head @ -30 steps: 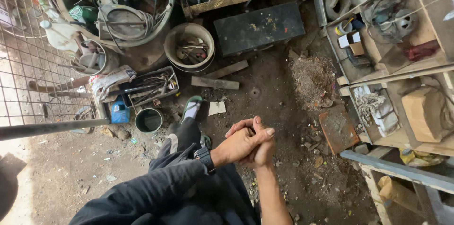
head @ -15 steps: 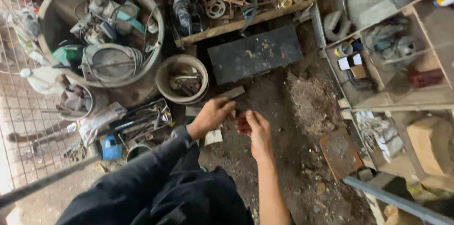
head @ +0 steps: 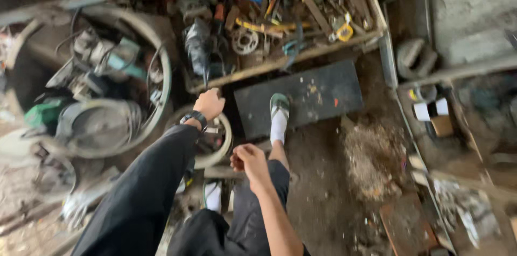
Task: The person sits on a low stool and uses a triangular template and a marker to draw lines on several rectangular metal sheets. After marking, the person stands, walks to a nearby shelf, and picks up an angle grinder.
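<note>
**Left hand at the edge of the tool crate**

The left hand (head: 209, 103), wearing a black wristwatch (head: 195, 118) below a black sleeve, is stretched forward with its fingers curled into a loose fist. It sits against the front edge of the shallow wooden crate of rusty tools (head: 280, 62); whether it grips anything there, I cannot tell. Just beyond its knuckles lies a dark grey power drill (head: 198, 46), its bit pointing toward the hand. The right hand (head: 249, 160) hangs lower and nearer the body, bare-armed, fingers folded in, holding nothing visible. Just right of the left hand, a flat black metal box (head: 318, 92) rests on the dirt floor, and a foot in a white sock and green sandal (head: 279, 113) is planted on its near edge. Left of the left hand stands a big round tub of cables and machine parts (head: 161, 73).
</note>
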